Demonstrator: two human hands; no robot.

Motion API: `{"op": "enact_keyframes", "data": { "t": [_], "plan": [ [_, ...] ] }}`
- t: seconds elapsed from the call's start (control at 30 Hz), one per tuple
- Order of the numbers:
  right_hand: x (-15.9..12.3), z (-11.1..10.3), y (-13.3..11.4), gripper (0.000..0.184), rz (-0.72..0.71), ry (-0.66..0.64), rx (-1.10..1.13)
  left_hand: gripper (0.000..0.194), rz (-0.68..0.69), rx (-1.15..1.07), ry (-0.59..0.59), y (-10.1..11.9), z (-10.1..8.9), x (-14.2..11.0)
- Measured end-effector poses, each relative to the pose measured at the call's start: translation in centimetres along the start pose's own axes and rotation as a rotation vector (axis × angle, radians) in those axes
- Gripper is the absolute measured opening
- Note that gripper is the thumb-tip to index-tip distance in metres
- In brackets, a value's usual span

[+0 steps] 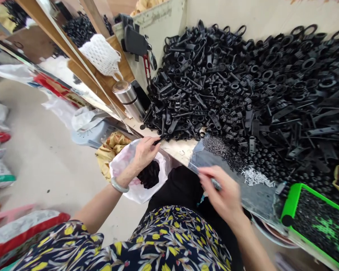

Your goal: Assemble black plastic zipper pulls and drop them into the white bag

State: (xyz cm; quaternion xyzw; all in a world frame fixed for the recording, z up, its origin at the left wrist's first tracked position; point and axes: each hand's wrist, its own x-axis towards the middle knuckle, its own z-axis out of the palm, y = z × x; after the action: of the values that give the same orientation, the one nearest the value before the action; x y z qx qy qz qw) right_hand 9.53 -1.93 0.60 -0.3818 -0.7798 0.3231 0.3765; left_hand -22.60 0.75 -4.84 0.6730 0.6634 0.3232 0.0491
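My left hand [143, 152] pinches one black plastic strap piece [160, 139] at the near left edge of the workbench, just above a white plastic bag [135, 184] with dark parts inside. A green bangle is on that wrist. My right hand [223, 194] is blurred, closed around a thin silvery tool [214, 183] over a grey sheet [254, 195] at the bench's front. A huge heap of black plastic strap parts [243, 86] covers the bench beyond both hands.
A steel flask [129, 99] stands at the heap's left beside red-handled scissors [147, 67]. Small silver pins [254, 176] lie on the grey sheet. A green tray [292, 203] of tiny black bits sits at right. Sacks and bags line the floor at left.
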Motion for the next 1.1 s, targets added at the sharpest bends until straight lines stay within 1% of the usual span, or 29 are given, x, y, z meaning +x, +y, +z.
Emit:
{"op": "enact_keyframes", "data": {
  "t": [0.03, 0.07, 0.13, 0.2, 0.27, 0.33, 0.43, 0.57, 0.67, 0.77, 0.87, 0.97, 1.03, 1.1],
  "plan": [
    [1.7, 2.3, 0.6, 0.028, -0.007, -0.105, 0.041, 0.022, -0.016, -0.016, -0.008, 0.1, 0.0, 0.0],
    [3.5, 4.7, 1.2, 0.030, -0.036, -0.183, 0.063, 0.024, -0.037, -0.039, -0.021, 0.2, 0.0, 0.0],
    [6.9, 8.8, 2.3, 0.033, -0.060, -0.284, 0.073, 0.031, -0.099, -0.099, -0.056, 0.2, 0.1, 0.1],
    [9.7, 11.5, 3.1, 0.036, -0.061, -0.324, 0.040, 0.039, -0.181, -0.166, -0.102, 0.0, 0.3, 0.2],
    [11.6, 12.9, 3.4, 0.038, -0.034, -0.349, -0.069, 0.045, -0.256, -0.224, -0.147, -0.4, 0.2, 0.4],
    [12.9, 13.2, 3.4, 0.037, -0.012, -0.376, -0.177, 0.049, -0.294, -0.270, -0.204, -0.9, -0.2, 0.7],
    [13.9, 12.8, 3.1, 0.034, 0.022, -0.386, -0.254, 0.056, -0.340, -0.374, -0.326, -1.8, -1.4, 1.2],
    [14.4, 12.7, 2.6, 0.031, 0.088, -0.359, -0.275, 0.055, -0.365, -0.561, -0.494, -2.9, -3.7, 1.6],
    [14.6, 13.0, 2.5, 0.037, 0.156, -0.298, -0.231, 0.062, -0.386, -0.647, -0.585, -3.6, -4.7, 1.9],
    [14.6, 13.6, 2.4, 0.046, 0.238, -0.200, -0.165, 0.071, -0.418, -0.666, -0.634, -4.1, -4.4, 2.5],
    [14.7, 14.0, 2.3, 0.049, 0.280, -0.143, -0.186, 0.071, -0.422, -0.673, -0.621, -4.6, -3.4, 3.3],
    [14.9, 14.4, 2.0, 0.049, 0.272, -0.157, -0.277, 0.071, -0.422, -0.681, -0.635, -4.7, -2.9, 4.0],
    [15.1, 14.6, 1.8, 0.049, 0.269, -0.175, -0.348, 0.071, -0.409, -0.686, -0.670, -4.5, -3.0, 4.2],
    [15.2, 14.9, 1.7, 0.045, 0.283, -0.176, -0.397, 0.073, -0.393, -0.692, -0.697, -4.2, -3.3, 4.2]
  ]
}}
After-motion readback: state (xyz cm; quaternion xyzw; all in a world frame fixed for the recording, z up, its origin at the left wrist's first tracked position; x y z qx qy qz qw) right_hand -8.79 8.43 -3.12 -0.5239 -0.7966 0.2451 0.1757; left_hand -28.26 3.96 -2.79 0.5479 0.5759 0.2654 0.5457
